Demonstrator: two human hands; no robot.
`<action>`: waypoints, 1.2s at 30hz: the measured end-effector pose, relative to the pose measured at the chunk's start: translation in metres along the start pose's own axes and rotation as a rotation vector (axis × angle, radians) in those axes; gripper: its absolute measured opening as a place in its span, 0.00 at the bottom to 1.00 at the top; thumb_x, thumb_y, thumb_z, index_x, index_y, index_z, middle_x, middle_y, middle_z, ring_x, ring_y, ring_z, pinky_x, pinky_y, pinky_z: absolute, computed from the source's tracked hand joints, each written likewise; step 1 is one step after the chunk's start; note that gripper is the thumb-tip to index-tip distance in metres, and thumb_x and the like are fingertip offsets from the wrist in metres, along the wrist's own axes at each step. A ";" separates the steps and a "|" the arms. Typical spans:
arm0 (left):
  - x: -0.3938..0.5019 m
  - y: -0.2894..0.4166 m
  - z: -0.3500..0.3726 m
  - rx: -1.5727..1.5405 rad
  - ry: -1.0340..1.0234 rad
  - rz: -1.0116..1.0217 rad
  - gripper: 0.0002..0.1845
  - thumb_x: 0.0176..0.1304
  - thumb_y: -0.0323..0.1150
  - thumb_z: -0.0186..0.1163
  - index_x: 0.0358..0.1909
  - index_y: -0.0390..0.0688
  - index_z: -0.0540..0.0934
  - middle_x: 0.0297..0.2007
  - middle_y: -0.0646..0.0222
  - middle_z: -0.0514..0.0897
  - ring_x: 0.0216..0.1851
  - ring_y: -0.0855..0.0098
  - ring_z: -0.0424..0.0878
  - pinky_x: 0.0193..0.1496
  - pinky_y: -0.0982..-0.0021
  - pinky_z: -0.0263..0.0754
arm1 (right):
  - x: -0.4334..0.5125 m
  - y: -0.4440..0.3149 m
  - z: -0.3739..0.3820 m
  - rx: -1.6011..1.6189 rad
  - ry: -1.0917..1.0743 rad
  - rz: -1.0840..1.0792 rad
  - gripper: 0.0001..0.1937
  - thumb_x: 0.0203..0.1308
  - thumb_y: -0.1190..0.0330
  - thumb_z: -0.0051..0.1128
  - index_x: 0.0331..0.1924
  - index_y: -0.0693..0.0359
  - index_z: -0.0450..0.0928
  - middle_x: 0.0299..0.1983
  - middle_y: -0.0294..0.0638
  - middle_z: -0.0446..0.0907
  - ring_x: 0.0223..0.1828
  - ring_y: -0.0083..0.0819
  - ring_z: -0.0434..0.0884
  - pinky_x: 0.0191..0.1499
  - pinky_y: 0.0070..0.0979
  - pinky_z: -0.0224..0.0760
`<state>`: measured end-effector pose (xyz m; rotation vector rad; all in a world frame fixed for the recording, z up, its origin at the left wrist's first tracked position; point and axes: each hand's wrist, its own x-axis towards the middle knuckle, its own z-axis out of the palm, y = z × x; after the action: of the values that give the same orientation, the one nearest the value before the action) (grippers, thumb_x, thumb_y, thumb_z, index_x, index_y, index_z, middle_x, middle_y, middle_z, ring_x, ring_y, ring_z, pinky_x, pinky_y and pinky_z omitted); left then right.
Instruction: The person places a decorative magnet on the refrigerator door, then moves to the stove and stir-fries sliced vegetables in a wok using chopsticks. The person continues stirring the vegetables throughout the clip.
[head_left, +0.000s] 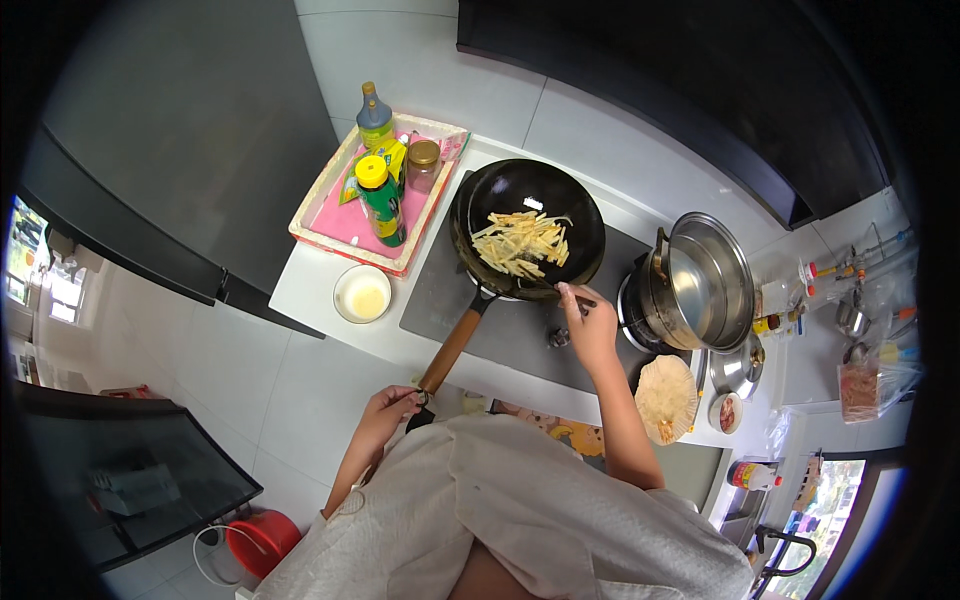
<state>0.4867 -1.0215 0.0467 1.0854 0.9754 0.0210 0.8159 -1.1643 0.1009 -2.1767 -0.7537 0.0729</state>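
A black wok (586, 202) sits on the left side of the gas stove (517, 352). Potato strips (521, 244), pale with some browned ends, lie heaped in its bowl. My left hand (391, 411) grips the tip of the wok's wooden handle (452, 349), close to my body. In my right hand (592, 326), at the wok's near right rim, is a dark, slender utensil (551, 284), perhaps chopsticks, reaching over the rim toward the strips; its far end is hard to make out.
A steel pot (709, 281) with a wide rim occupies the right burner. Left of the wok, a foam tray (322, 199) carries bottles and a jar (424, 166). A glass bowl (362, 294) stands near the counter edge. A paper liner (665, 397) and small bowl (726, 414) lie right.
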 end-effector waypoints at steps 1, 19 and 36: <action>0.000 0.000 0.000 0.008 0.011 -0.007 0.14 0.68 0.30 0.56 0.53 0.37 0.79 0.43 0.72 0.85 0.43 0.81 0.80 0.49 0.78 0.71 | 0.001 0.000 0.000 0.007 -0.041 0.060 0.18 0.69 0.56 0.57 0.38 0.64 0.87 0.30 0.48 0.85 0.31 0.45 0.84 0.36 0.33 0.75; -0.001 -0.001 0.003 -0.073 0.034 0.029 0.14 0.65 0.33 0.62 0.48 0.37 0.81 0.39 0.72 0.85 0.40 0.80 0.79 0.45 0.77 0.71 | 0.012 0.008 -0.025 0.123 -0.075 0.094 0.19 0.73 0.59 0.55 0.41 0.71 0.86 0.29 0.41 0.86 0.31 0.21 0.81 0.39 0.20 0.72; 0.001 -0.008 0.004 -0.113 0.032 0.065 0.13 0.64 0.32 0.64 0.47 0.35 0.81 0.38 0.71 0.84 0.40 0.78 0.79 0.46 0.76 0.72 | 0.010 0.011 -0.004 -0.013 -0.016 -0.065 0.15 0.68 0.59 0.59 0.38 0.65 0.86 0.30 0.46 0.83 0.31 0.39 0.83 0.38 0.29 0.74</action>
<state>0.4866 -1.0278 0.0401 1.0154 0.9556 0.1453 0.8305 -1.1666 0.0976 -2.1646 -0.8350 0.0523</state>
